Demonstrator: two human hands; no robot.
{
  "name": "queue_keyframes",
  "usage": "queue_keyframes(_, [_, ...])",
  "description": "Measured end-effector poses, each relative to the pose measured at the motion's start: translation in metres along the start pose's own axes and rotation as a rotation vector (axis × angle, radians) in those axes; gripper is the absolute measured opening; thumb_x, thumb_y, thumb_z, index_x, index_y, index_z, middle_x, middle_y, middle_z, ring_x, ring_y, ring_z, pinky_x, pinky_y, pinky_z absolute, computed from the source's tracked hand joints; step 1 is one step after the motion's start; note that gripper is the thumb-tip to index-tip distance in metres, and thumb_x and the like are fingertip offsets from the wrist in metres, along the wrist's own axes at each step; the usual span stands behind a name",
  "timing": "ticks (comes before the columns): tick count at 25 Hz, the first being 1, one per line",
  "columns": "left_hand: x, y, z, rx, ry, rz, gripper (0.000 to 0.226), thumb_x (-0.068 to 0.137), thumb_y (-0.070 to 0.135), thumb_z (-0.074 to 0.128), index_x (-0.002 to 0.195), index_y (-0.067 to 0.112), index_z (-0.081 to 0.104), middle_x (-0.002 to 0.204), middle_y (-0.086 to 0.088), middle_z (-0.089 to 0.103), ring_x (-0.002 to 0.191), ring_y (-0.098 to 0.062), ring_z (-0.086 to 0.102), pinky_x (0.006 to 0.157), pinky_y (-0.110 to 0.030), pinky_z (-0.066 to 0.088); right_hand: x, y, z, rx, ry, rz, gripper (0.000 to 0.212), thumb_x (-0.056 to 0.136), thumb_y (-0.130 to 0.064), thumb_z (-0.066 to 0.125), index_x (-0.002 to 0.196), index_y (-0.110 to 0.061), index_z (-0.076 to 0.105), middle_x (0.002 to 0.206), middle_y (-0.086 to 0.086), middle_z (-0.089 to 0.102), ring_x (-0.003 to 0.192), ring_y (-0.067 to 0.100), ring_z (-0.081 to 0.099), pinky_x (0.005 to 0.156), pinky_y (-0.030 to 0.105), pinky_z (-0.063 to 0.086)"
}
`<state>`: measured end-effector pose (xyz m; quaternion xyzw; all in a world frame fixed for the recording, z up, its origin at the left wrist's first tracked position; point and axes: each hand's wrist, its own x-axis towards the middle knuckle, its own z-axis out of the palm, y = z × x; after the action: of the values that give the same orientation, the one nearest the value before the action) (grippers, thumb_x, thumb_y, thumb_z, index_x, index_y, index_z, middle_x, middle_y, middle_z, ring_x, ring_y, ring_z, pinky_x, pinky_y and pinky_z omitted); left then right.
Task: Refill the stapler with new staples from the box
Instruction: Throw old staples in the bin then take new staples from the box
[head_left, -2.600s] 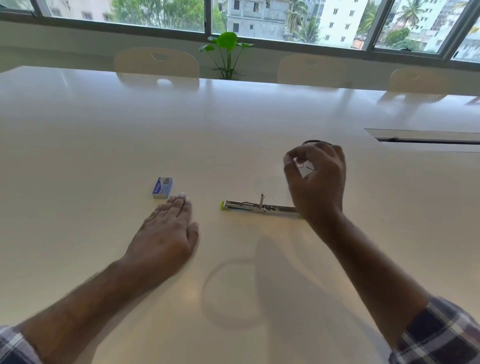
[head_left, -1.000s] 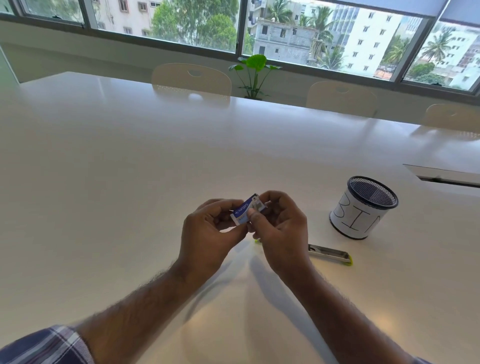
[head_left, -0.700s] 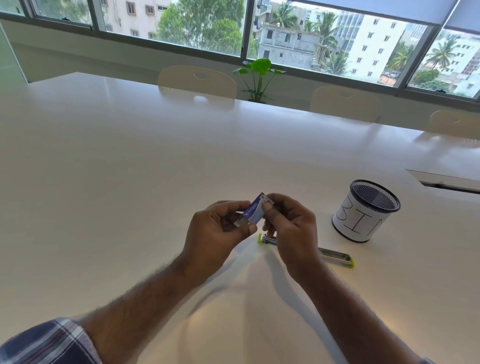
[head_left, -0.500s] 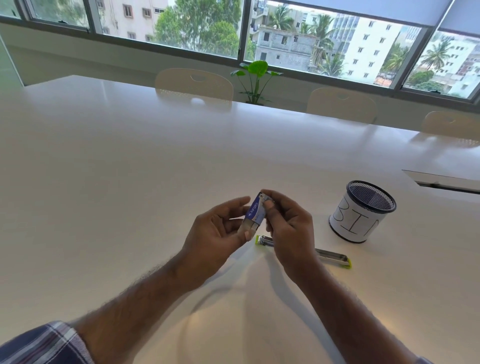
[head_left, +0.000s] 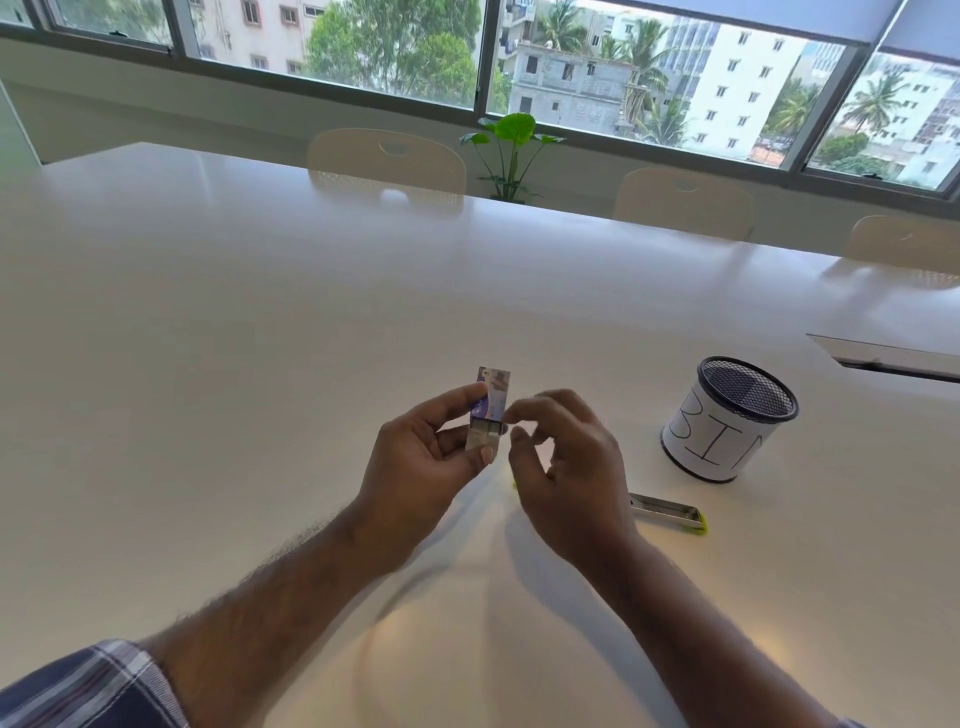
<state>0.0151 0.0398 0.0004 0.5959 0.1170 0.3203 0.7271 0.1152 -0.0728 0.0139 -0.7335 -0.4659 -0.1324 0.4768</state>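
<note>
Stapler (head_left: 667, 513) lies open on the white table (head_left: 260, 338), partly behind the right hand (head_left: 566, 467). That hand's loosely curled fingers have just let go of the staple box (head_left: 488, 410); the left hand (head_left: 421, 457) pinches it, its inner tray now slid out, staples within reach.

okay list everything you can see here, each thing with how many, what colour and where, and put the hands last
small cardboard staple box: one, blue and white, held above the table, inner tray slid partly out
metal stapler with green ends: one, silver, on the table right of the hands
mesh cup labelled BIN: one, black with white paper wrap, right side
large glossy table: one, white
chairs: three, beige, far side
potted plant: one, green, by the window
left hand: holds the box
right hand: fingers curled beside the box's tray
</note>
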Motion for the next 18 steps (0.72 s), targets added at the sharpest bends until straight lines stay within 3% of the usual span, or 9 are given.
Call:
queue_keyframes(4, [0.002, -0.003, -0.004, -0.025, 0.008, -0.015, 0.056, 0.081, -0.018, 0.063, 0.128, 0.010, 0.059, 0.115, -0.004, 0.074, 0.106, -0.022, 0.070, 0.092, -0.032, 0.055, -0.001, -0.007, -0.001, -0.237, -0.082, -0.101, 0.029, 0.080, -0.012, 0.060, 0.106, -0.022, 0.069, 0.095, -0.003, 0.059, 0.087, 0.018, 0.058, 0.066, 0.032, 0.050])
queue_keyframes(9, [0.001, -0.004, -0.001, 0.009, -0.001, -0.010, 0.056, 0.080, -0.017, 0.065, 0.125, 0.015, 0.061, 0.109, -0.002, 0.076, 0.102, -0.021, 0.072, 0.089, -0.031, 0.056, 0.000, -0.016, -0.004, -0.408, -0.107, -0.172, 0.024, 0.081, -0.018, 0.060, 0.103, -0.016, 0.069, 0.093, 0.002, 0.060, 0.083, 0.022, 0.058, 0.062, 0.030, 0.048])
queue_keyframes(18, [-0.001, -0.002, 0.000, -0.004, -0.018, -0.045, 0.060, 0.080, -0.020, 0.062, 0.130, 0.012, 0.055, 0.105, -0.009, 0.076, 0.098, -0.021, 0.073, 0.082, -0.027, 0.058, -0.005, -0.017, -0.005, -0.290, -0.157, -0.132, 0.016, 0.080, -0.017, 0.064, 0.095, -0.023, 0.068, 0.094, -0.006, 0.057, 0.088, 0.015, 0.054, 0.061, 0.026, 0.045])
